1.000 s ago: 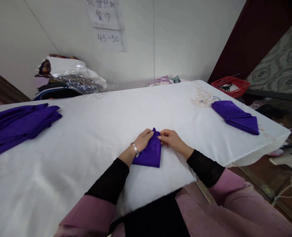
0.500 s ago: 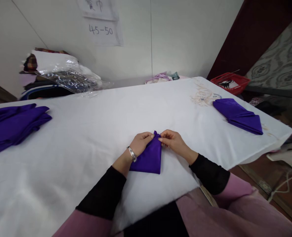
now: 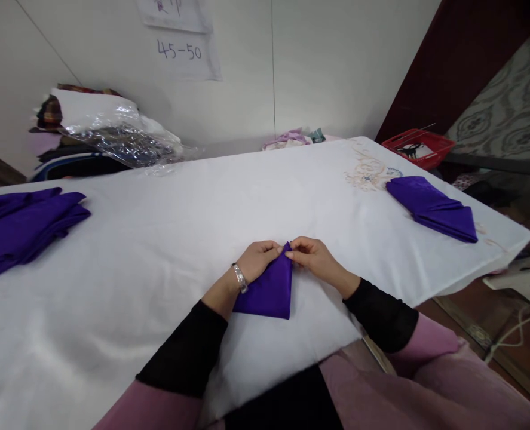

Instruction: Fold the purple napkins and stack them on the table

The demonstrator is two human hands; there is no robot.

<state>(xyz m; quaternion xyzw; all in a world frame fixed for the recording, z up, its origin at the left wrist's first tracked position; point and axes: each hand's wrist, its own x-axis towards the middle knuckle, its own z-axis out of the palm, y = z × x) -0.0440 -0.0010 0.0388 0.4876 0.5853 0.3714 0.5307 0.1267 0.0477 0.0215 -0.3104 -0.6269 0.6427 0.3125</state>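
Observation:
A folded purple cloth with a satin sheen lies at the near middle of the table, its straight lower edge toward me. My left hand, with a silver bracelet at the wrist, is closed on the cloth's upper left edge near the top corner. My right hand pinches that same corner from the right between thumb and fingers. The two hands almost meet there, and the fingertips partly cover the gathered tip.
A white tablecloth covers the table. Loose purple cloths lie at the left, a folded purple bundle at the right. Plastic-wrapped fabrics are stacked by the wall. A red basket stands beyond the far right corner.
The cloth's top corner has changed from a loose, crumpled tuft to a neater point. Both hands stay at the corner, and the left has shifted slightly. The view has tilted a little.

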